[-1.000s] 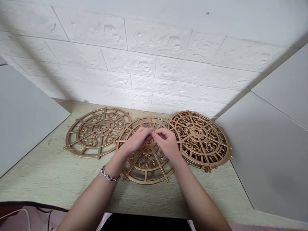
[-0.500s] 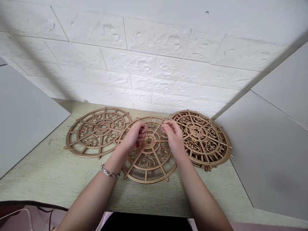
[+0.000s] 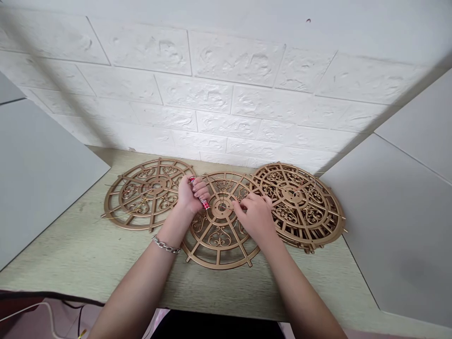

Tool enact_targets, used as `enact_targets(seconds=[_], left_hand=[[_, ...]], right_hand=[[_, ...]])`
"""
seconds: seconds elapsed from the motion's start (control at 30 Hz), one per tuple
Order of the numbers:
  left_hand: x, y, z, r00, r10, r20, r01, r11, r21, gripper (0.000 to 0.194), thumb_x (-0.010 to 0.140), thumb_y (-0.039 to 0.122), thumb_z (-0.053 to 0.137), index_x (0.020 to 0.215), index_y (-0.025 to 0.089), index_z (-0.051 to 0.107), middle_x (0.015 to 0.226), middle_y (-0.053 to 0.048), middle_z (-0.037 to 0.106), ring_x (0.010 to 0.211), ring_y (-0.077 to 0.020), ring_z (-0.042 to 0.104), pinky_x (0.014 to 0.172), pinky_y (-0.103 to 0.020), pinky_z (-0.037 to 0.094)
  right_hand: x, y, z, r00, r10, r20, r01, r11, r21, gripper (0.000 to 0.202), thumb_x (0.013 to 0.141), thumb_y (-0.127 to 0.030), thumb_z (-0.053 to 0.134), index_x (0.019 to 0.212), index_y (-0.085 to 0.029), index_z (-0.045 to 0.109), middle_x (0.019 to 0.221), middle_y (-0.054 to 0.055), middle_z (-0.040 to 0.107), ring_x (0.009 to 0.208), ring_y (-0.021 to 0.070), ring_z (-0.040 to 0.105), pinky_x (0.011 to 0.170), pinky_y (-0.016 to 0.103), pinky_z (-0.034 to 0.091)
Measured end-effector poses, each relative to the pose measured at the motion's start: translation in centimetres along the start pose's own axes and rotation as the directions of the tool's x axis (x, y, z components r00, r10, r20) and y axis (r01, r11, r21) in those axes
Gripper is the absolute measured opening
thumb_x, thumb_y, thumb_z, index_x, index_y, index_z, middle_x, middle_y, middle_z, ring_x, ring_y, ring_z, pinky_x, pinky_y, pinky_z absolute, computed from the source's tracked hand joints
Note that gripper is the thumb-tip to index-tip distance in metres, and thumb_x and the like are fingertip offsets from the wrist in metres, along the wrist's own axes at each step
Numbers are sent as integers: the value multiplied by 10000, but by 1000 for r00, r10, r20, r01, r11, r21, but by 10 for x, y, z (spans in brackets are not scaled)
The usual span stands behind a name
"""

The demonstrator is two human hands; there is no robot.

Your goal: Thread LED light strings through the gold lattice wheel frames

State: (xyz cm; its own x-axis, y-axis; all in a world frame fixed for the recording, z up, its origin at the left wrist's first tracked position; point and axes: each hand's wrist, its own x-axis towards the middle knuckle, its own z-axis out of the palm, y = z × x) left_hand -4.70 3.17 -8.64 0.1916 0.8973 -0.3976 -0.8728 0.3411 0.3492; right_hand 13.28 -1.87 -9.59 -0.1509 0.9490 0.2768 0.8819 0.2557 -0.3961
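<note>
Three groups of gold openwork rings sit in a row, and the middle gold ring [image 3: 219, 254] lies between my arms. My left hand [image 3: 193, 195] is closed around a small red-and-white cylinder [image 3: 204, 203], palm turned up, over the ring's left part. Thin dark wires [image 3: 219, 186] run up from the ring's hub beside those fingers. Over the right part of the same ring is my right hand [image 3: 256, 214], knuckles up, fingers bent and thumb close to the index finger. Anything between those fingertips is too small to make out.
Another gold ring [image 3: 116, 221] with loose thin wires lies at the left. A stack of gold rings [image 3: 335, 221] stands at the right. Behind the pale green table [image 3: 70, 254] is a white brick-pattern wall [image 3: 212, 94]; grey panels [image 3: 395, 226] flank both sides.
My left hand has turned palm up, bringing the red-and-white cylinder into plain view. My right hand has come down and turned knuckles up over the middle ring.
</note>
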Motion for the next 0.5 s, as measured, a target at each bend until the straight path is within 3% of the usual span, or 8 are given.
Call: enact_targets(seconds=[0.2,0.5], left_hand=[[-2,1,1,997,63,-44,-67,991,-116,269,744,180,359,511,207,227,343,72,245,237,-71,229,288,-200,188],[-1,2,1,992,101,-78,-111,985,-133,256,729,167,361,516,208,226,340,71,242,242,-68,218,290,-205,190]], right_hand=[[-3,-5,4,997,-19,71,17,999,38,303,823,-352,531,586,-199,640,702,2,569,743,146,526,982,470,177],[-2,-2,0,988,0,153,-23,988,151,218,773,-384,591,614,-251,661,721,-7,587,818,184,531,992,548,139]])
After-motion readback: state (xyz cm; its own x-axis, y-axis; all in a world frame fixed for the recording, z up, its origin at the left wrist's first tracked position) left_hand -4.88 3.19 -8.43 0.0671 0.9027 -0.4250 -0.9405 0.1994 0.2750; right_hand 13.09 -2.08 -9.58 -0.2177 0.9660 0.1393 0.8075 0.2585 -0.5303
